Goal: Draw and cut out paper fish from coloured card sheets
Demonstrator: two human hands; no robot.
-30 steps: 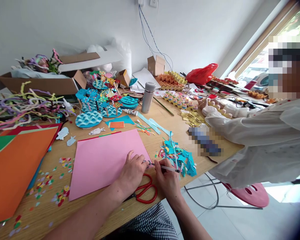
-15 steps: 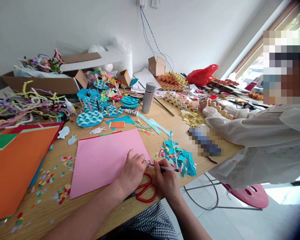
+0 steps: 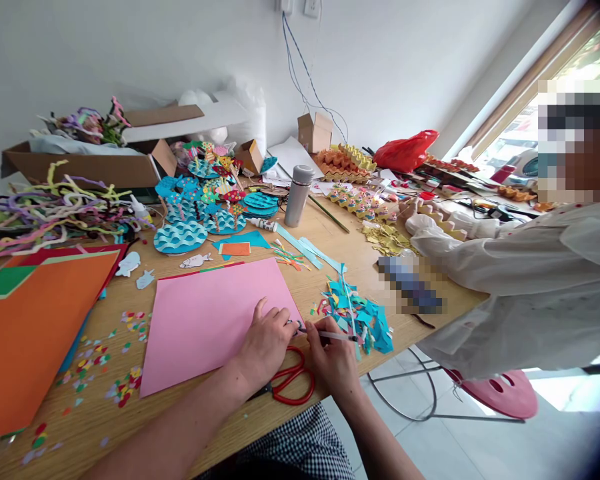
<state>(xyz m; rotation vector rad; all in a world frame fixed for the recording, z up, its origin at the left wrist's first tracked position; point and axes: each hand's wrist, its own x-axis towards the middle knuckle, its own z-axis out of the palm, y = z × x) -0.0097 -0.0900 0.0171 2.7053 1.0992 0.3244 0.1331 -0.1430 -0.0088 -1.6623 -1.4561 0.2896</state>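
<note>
My right hand [image 3: 333,353] is closed around a slim white pen [image 3: 336,335] with a dark end. The pen's tip points left, at the right edge of a pink paper sheet [image 3: 205,320]. My left hand [image 3: 267,340] lies on that sheet, its fingers bent and pressing a small paper piece [image 3: 297,325] close to the pen tip. That piece is mostly hidden by my fingers. Red-handled scissors [image 3: 294,387] lie on the table between my wrists, their blades partly under my left forearm.
Blue paper scraps [image 3: 365,319] are heaped beyond my right hand. Orange and other coloured sheets [image 3: 35,347] lie at the left. A grey bottle [image 3: 299,197] stands behind, near finished blue wave crafts [image 3: 180,237]. A person in a white sleeve [image 3: 460,257] works at the right.
Both hands stay almost in place, and the pen has shifted very slightly at the sheet's edge. The view has tilted a little.
</note>
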